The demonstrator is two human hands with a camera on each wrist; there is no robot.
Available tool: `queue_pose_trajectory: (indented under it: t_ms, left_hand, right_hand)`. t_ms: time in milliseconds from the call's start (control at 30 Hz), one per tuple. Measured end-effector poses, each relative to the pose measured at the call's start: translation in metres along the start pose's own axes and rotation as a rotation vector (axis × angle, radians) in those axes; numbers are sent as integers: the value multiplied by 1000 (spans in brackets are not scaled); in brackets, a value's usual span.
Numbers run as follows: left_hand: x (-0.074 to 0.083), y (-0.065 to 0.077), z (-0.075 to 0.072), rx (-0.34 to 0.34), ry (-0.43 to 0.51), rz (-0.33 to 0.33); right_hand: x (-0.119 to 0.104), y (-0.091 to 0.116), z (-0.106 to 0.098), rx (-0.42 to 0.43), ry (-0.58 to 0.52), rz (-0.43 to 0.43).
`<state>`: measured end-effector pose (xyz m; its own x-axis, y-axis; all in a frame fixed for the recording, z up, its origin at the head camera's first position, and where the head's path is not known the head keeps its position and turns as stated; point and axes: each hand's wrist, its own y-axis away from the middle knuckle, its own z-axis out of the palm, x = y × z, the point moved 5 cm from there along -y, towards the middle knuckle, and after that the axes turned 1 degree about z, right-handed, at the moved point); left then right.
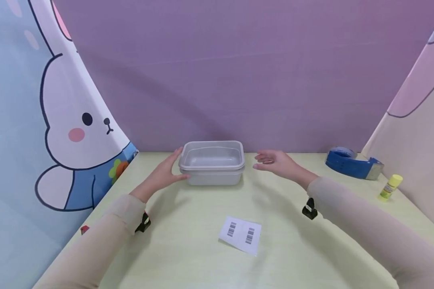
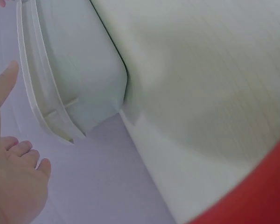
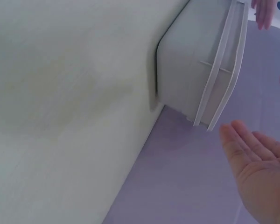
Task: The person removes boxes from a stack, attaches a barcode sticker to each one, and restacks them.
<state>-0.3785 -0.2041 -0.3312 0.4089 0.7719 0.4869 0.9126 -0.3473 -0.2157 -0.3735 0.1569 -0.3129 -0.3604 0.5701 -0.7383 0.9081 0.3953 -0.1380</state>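
Observation:
A light grey plastic box (image 1: 214,178), with a double ridge round its rim, stands upright at the back of the table. Its open top shows a bare inside. My left hand (image 1: 166,170) is at its left end, thumb near the front corner and fingers toward the back. In the left wrist view, that hand (image 2: 18,182) has a gap between it and the box (image 2: 84,70). Off the right end, my right hand (image 1: 276,162) hovers apart from the box with fingers loosely extended. The right wrist view shows its palm (image 3: 266,186) facing the box (image 3: 191,60).
Nearer me on the table (image 1: 188,249) lies a white paper (image 1: 240,235) with two barcodes. At the back right are a blue tape dispenser (image 1: 354,164) and a yellow glue stick (image 1: 390,187). A small red thing (image 1: 84,229) is at the left edge. Purple cloth (image 1: 253,72) hangs behind.

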Motion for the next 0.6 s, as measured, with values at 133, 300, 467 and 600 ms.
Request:
queue_pose_trajectory:
  t_ms: [133,300,467,600]
  left_hand:
    - [-7,-5,4,2,57,-48]
    - [-18,-11,11,10,212,-99]
    - [-30,-15,19,3,357,-162]
    - [-33,-20,24,6,472,-180]
  right_hand:
    - [1,-13,5,33,-63,51]
    - [3,-28,15,65,-136,149]
    - [8,-42,27,97,-229,215]
    - [11,-49,32,127,-284,244]
